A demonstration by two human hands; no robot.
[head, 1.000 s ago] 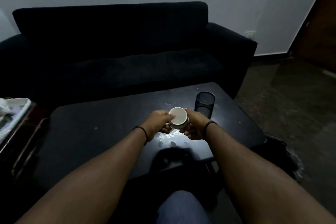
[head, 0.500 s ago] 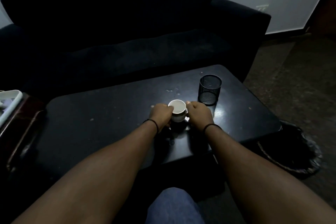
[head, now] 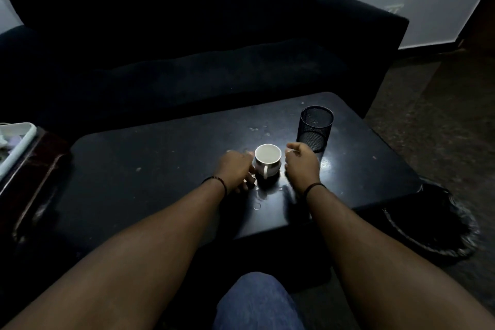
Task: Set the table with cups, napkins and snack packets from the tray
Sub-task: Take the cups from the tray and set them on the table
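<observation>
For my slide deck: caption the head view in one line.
White cup stands upright on the dark table, left hand and right hand flanking it, mesh holder behind.

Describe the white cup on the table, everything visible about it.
The white cup is small and rounded, glossy like ceramic, with a loop handle turned toward the camera. It stands upright on the dark table, mouth up and apparently empty, just near-left of the black mesh holder. The left hand sits close against its left side; contact is unclear. The right hand is beside it with a gap showing.
</observation>
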